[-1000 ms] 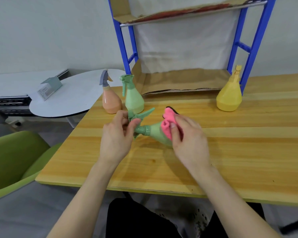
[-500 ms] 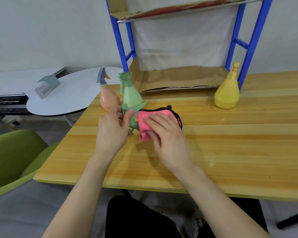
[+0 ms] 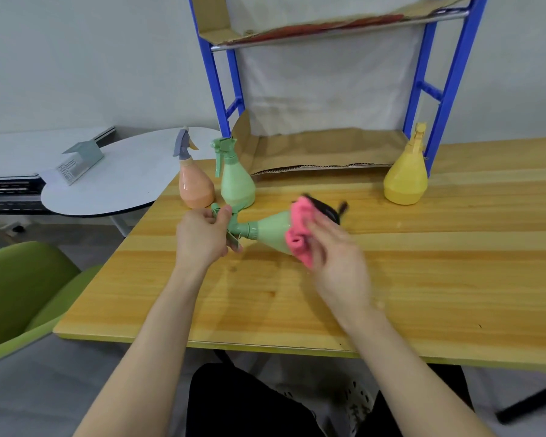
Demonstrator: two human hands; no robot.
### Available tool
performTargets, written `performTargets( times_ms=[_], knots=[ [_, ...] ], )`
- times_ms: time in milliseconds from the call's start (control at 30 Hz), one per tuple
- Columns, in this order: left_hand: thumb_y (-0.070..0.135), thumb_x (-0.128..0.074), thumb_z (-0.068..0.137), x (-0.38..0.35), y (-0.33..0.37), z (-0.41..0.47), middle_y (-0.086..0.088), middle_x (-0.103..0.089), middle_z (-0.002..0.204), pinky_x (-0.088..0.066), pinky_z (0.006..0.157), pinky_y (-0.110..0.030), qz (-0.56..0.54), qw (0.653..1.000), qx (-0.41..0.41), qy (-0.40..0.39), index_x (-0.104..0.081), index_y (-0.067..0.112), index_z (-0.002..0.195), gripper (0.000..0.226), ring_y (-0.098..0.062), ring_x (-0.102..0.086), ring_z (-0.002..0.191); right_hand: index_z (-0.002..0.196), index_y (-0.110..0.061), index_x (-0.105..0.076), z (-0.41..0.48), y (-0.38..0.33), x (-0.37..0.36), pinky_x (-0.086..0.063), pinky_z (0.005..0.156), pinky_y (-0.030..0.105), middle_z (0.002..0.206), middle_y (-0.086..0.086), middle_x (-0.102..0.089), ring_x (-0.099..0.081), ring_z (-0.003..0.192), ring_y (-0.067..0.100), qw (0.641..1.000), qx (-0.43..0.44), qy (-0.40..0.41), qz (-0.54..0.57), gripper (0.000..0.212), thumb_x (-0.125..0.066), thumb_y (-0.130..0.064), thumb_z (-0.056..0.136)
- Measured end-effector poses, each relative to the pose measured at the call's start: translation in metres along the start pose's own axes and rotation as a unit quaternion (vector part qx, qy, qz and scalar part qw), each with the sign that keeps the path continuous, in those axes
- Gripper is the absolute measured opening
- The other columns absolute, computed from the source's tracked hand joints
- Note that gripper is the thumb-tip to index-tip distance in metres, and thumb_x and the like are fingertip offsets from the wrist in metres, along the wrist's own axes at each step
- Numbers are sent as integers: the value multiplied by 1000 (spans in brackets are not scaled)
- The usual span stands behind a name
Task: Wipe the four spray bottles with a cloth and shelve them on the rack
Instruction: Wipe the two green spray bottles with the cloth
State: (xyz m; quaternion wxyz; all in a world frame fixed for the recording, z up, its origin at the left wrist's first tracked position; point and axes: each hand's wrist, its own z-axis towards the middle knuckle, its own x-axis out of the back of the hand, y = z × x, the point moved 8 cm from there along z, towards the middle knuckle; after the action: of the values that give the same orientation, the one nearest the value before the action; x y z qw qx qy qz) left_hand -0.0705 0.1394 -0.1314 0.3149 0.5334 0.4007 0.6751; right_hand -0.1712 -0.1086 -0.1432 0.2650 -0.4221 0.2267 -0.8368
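Spray bottles: I count four. Three stand upright on the tabletop [image 3: 438, 279] and one is in my hands.
Green bottles: two, the held green bottle [image 3: 270, 231] and the standing green bottle [image 3: 235, 181].
Other colours: one peach bottle [image 3: 195, 186] with a grey trigger head, one yellow bottle [image 3: 406, 178].
Cloths: one pink cloth [image 3: 300, 234], with a dark edge showing behind it.
Racks: one blue rack [image 3: 445, 89] at the back of the tabletop, with brown cardboard lying on its two shelves.
Held green bottle, look: pale mint plastic, cone-shaped body widening toward its base, ribbed collar, trigger head of the same green. It lies on its side, head pointing left, base to the right.
Held green bottle, place: near the middle of the tabletop, just in front of the peach and standing green bottles, which stand side by side near the rack's left leg.
Yellow bottle, place: well apart on the right, by the rack's right leg.
My left hand [image 3: 202, 236]: closed around the trigger head, thumb on top.
My right hand [image 3: 338, 263]: blurred, fingers pressing the bunched cloth onto the wide end of the body.
Hands together or apart: apart, one at each end of the bottle.
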Motion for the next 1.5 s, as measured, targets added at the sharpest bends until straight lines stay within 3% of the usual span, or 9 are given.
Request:
performTargets(
  times_ms=[100, 333, 567, 667, 767, 900, 1233, 1367, 1500],
  knots=[
    [48, -59, 106, 0, 6, -3, -10, -75, 61, -51, 60, -37, 23, 999, -26, 4, -66, -3, 99, 52, -28, -72, 56, 137, -28, -73, 9, 37, 26, -49, 79, 29, 117, 2, -80, -71, 93, 19, 991, -126, 34, -21, 32, -56, -24, 110],
    [45, -68, 103, -12, 38, -25, 5, -80, 86, -59, 64, -44, 78, 978, -183, -60, -59, 20, 110, 27, -17, -70, 64, 132, -28, -73, 29, -32, -9, -30, 129, 35, 137, -12, -68, -54, 136, 9, 994, 97, -55, -13, 34, -69, -17, 100],
    [30, -71, 104, -13, 47, -44, 11, -77, 101, -54, 63, -41, 146, 940, -305, -48, -54, 19, 118, 25, -17, -66, 62, 122, -24, -73, 41, 44, 38, -43, 79, 31, 111, 0, -76, -68, 101, 28, 990, -124, 60, -14, 25, -57, -14, 105],
    [31, -69, 105, -11, 55, -41, 6, -77, 104, -58, 67, -46, 158, 935, -314, -50, -55, 18, 124, 28, -25, -71, 71, 130, -26, -73, 44, 23, 39, -50, 93, 28, 122, -9, -75, -67, 111, 13, 999, -34, 28, 29, 31, -56, -15, 107],
    [36, -69, 104, -12, 56, -34, 1, -80, 103, -62, 68, -49, 138, 947, -284, -61, -50, 23, 124, 30, -20, -75, 79, 130, -26, -72, 37, 0, 7, -50, 104, 31, 128, -8, -73, -65, 118, 15, 993, 80, -75, 33, 29, -58, -17, 107],
    [24, -72, 103, -11, 55, -33, -3, -78, 76, -59, 54, -34, 37, 973, -226, -32, -38, 25, 125, 40, -13, -71, 55, 123, -28, -72, 47, 44, 32, -55, 81, 40, 109, 1, -78, -71, 100, 29, 992, -120, 34, -4, 24, -51, -27, 111],
    [12, -52, 109, -23, 51, -25, -19, -79, 82, -64, 62, -46, -130, 985, -55, -95, -60, 15, 117, 12, -35, -79, 69, 153, -19, -57, 23, -10, -11, -30, 129, 46, 160, -2, -55, -43, 153, 20, 989, 145, -33, -20, 52, -69, -22, 102],
    [5, -56, 105, -23, 66, -36, -3, -73, 102, -65, 71, -35, 4, 956, -221, -194, -62, 22, 135, 35, -16, -76, 95, 146, -21, -63, 35, 0, -1, -38, 124, 43, 151, -6, -62, -51, 145, 18, 992, 118, -29, 31, 46, -69, -16, 101],
    [48, -69, 99, -11, 78, -44, 7, -54, 89, -38, 56, -28, 236, 880, -412, -21, -73, 31, 120, 27, -13, -50, 74, 135, -19, -71, 41, 4, 6, -40, 113, 18, 133, -17, -65, -56, 127, 2, 993, 83, -3, 81, 35, -68, -8, 102]
  ],
)
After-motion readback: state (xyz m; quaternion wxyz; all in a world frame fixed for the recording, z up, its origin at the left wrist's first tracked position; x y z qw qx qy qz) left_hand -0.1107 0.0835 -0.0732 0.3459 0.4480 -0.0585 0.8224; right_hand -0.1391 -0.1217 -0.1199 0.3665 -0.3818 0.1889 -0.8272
